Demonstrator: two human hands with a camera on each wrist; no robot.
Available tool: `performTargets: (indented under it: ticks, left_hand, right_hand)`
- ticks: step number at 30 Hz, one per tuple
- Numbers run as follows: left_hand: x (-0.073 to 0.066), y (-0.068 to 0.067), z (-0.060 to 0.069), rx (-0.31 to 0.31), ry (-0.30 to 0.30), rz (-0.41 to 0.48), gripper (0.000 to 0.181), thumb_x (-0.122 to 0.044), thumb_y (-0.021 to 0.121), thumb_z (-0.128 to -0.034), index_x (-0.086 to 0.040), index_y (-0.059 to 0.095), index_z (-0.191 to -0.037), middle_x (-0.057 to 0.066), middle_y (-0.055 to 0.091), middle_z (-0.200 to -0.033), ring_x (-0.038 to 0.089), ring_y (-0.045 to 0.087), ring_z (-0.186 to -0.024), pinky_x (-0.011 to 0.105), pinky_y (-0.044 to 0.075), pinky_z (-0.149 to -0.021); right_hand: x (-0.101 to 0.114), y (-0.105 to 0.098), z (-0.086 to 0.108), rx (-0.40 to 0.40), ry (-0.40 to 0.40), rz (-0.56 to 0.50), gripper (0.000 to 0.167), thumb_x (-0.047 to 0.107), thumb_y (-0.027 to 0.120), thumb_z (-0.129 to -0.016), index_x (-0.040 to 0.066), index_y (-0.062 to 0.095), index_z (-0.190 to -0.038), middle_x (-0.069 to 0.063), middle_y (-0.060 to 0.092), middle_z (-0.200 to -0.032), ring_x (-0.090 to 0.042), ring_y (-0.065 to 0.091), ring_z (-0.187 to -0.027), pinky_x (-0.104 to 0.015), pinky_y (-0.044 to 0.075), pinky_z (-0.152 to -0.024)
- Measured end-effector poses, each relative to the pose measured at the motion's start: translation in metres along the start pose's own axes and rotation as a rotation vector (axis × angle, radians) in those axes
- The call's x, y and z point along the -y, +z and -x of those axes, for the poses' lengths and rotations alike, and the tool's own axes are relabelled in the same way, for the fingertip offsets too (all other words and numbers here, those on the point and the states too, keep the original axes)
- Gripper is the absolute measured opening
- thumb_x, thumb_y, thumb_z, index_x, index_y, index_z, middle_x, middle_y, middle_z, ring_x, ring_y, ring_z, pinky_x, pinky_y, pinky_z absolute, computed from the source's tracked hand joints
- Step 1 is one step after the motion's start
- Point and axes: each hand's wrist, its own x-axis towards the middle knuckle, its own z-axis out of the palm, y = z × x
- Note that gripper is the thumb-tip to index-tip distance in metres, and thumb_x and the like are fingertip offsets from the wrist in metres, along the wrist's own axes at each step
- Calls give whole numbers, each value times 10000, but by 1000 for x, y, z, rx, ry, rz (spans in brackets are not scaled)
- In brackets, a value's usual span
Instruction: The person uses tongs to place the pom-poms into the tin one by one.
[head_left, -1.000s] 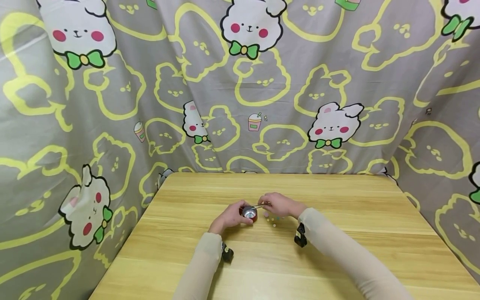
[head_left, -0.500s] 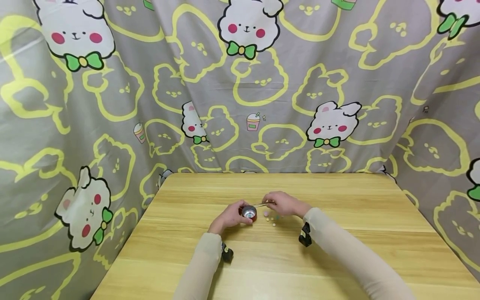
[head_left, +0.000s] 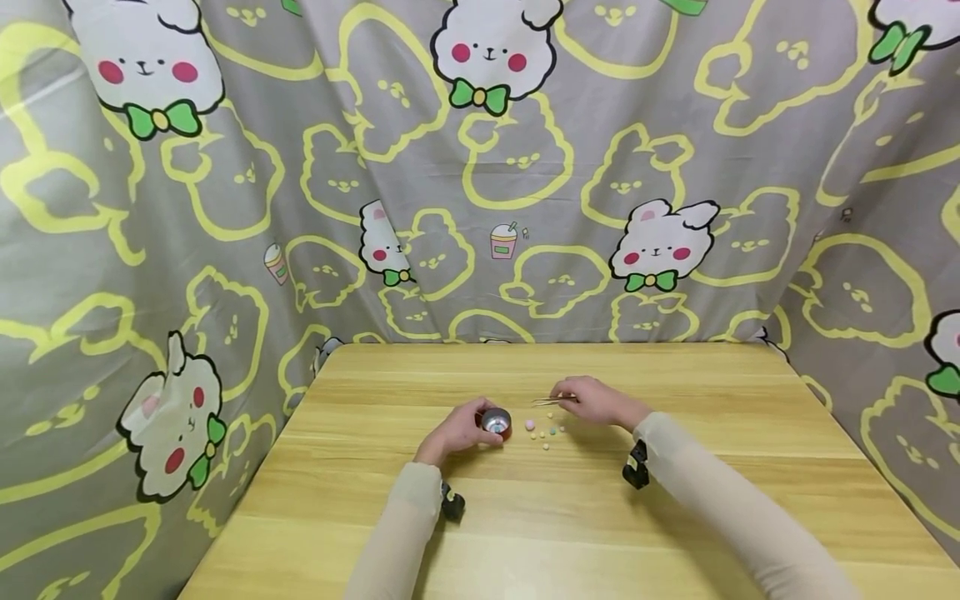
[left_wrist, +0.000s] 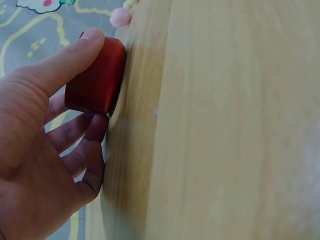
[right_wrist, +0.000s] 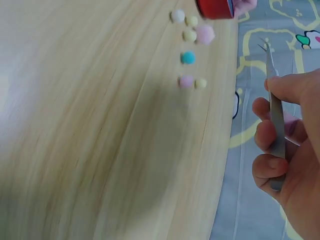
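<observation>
While small pompoms [right_wrist: 204, 34] lay loose, the right grip [head_left: 596, 402] pinched tweezers [right_wrist: 277, 120].
Left grip [head_left: 459, 429] held the red cup [left_wrist: 97, 75], presumably steadying it.

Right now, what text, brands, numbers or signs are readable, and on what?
None readable.
Patterned cloth: cartoon prints, no lettering visible.
Printed drink cup on it: any label marks too small to read.
Wrist devices: too small to tell.
Red cup, tweezers: no lettering on visible sides.

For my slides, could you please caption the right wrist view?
Right hand holds tweezers; seven pom-poms lie on the table near a red cup.
</observation>
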Motion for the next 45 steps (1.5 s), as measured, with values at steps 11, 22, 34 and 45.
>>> performTargets:
  ticks: [11, 22, 34, 45]
  left_hand:
    - [1, 0, 0, -1, 12, -11, 465, -177, 815, -750, -103, 573, -1140, 19, 599, -1045, 187, 553, -972, 385, 427, -877]
    - [0, -1, 1, 8, 2, 6, 455, -181, 815, -752, -113, 574, -1132, 18, 595, -1053, 194, 551, -975, 392, 426, -874]
    - [-1, -1, 0, 2, -3, -3, 462, -184, 810, -757, -112, 573, -1146, 9, 595, -1055, 179, 548, -982, 377, 426, -882]
    - [0, 0, -1, 2, -3, -11, 457, -178, 809, -759, -122, 574, -1148, 7, 592, -1057, 169, 551, -969, 359, 430, -865]
  right_hand:
    - [-15, 0, 22, 16, 2, 13, 133, 86, 580, -930, 93, 667, -1030, 12, 617, -927, -122, 569, -806, -342, 473, -699]
    - [-25, 7, 38, 15, -10, 69, 110, 72, 597, -913, 97, 663, -997, 23, 613, -907, -147, 588, -828, -359, 485, -729]
    - [-31, 15, 41, 34, -14, 80, 109, 78, 596, -918, 125, 660, -994, 17, 605, -921, -155, 589, -845, -367, 482, -724]
    - [-31, 18, 43, 64, 24, 85, 111, 111, 578, -934, 138, 657, -1007, 40, 586, -932, -146, 576, -860, -379, 471, -747]
